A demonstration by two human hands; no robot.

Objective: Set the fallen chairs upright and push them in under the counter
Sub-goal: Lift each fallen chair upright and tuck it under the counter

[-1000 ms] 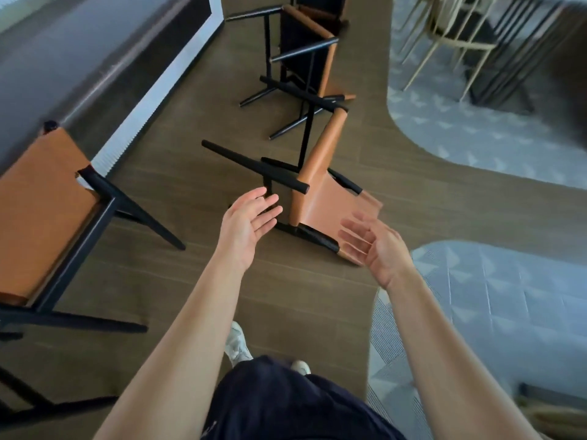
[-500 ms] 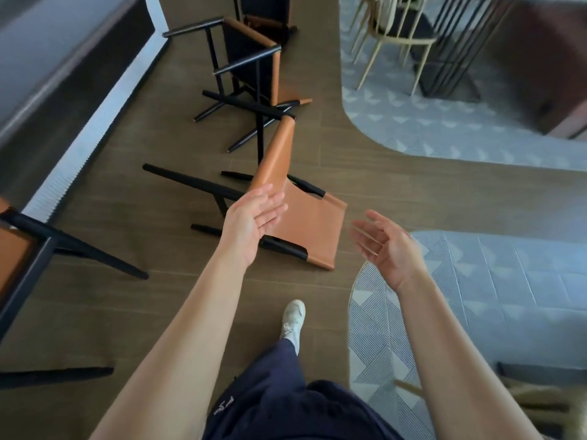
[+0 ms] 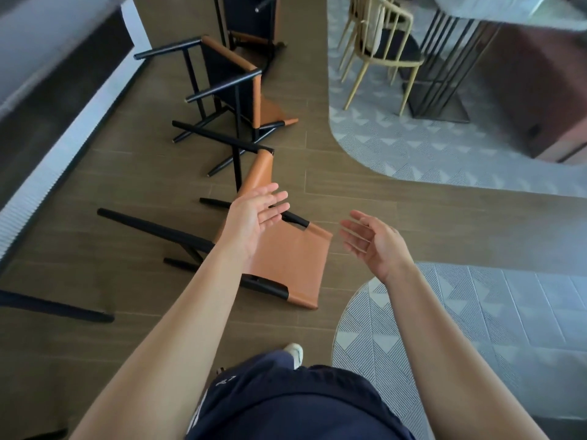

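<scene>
Two fallen chairs are lying on the wooden floor [image 3: 365,192]: the near chair [image 3: 286,258] and the far chair [image 3: 232,87] at 12 o'clock beyond it. Your left hand [image 3: 254,217] and right hand [image 3: 374,239] are hovering open and empty, flanking the near chair's seat.

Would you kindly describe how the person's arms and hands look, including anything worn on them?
Both arms are bare from as far up as the view shows to the fingertips: no sleeves in view, no gloves. The left hand and right hand show no rings, watch or bands. Below are dark navy shorts with small white markings and a white shoe.
</scene>
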